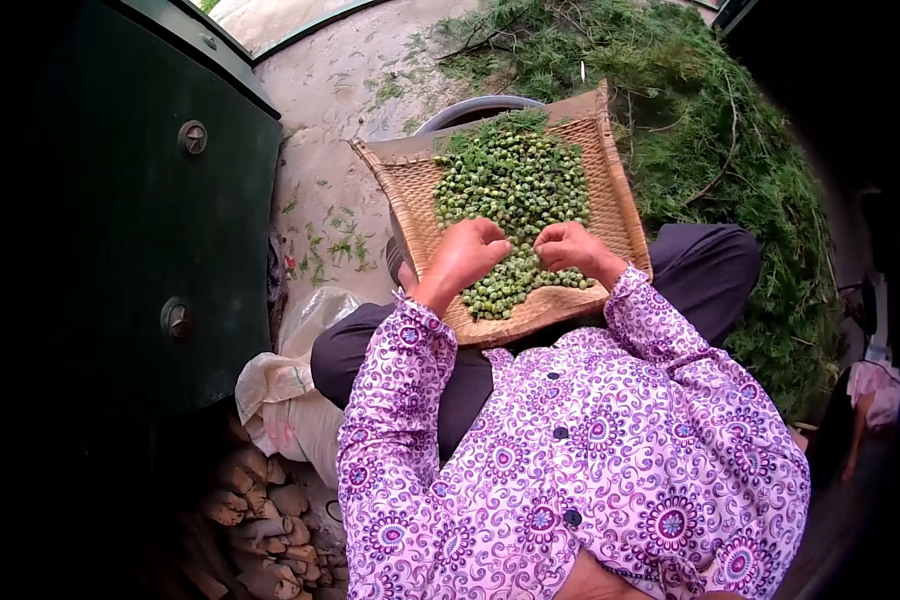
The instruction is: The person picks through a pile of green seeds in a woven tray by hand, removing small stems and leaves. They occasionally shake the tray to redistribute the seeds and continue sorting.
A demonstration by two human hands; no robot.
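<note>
A woven winnowing tray (620, 190) rests across my lap, heaped with small round green cones (510, 180) that look like cypress cones. Bits of green sprig (520, 125) lie among them, mostly at the far end. Over the near half of the heap, my left hand (470, 255) is closed, thumb and fingers pinched together. Facing it a short way to the right, my right hand (575, 250) is pinched in the same way. Whatever lies between the fingertips of either hand is too small to make out.
A pile of cut evergreen branches (720, 150) covers the floor on the right. Partly under the tray's far edge is a round basin (480, 105). A dark green metal door (120, 230), a pale woven sack (305, 400) and split firewood (270, 510) are on the left.
</note>
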